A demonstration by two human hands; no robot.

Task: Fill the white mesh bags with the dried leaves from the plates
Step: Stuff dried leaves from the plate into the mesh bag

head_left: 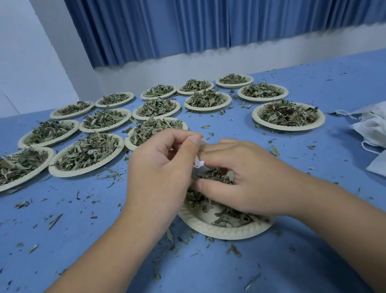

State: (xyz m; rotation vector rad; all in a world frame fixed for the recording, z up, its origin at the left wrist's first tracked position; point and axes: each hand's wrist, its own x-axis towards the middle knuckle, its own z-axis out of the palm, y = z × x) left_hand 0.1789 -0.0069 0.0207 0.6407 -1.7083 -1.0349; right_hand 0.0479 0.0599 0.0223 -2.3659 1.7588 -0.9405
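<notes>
We see the white mesh bag [198, 163] as a scrap between both hands, pinched by the left hand [164, 167]. The right hand [251, 179] clutches dried leaves [213, 175] just beside it, over the near plate [224, 232]. Spare bags [381, 133] lie well right of the right hand, and full plates [86, 155] sit beyond the left.

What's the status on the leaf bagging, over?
Left hand pinches white mesh bag. Right hand grips dried leaves over near plate. Nothing blocking; loose scraps on table.
</notes>
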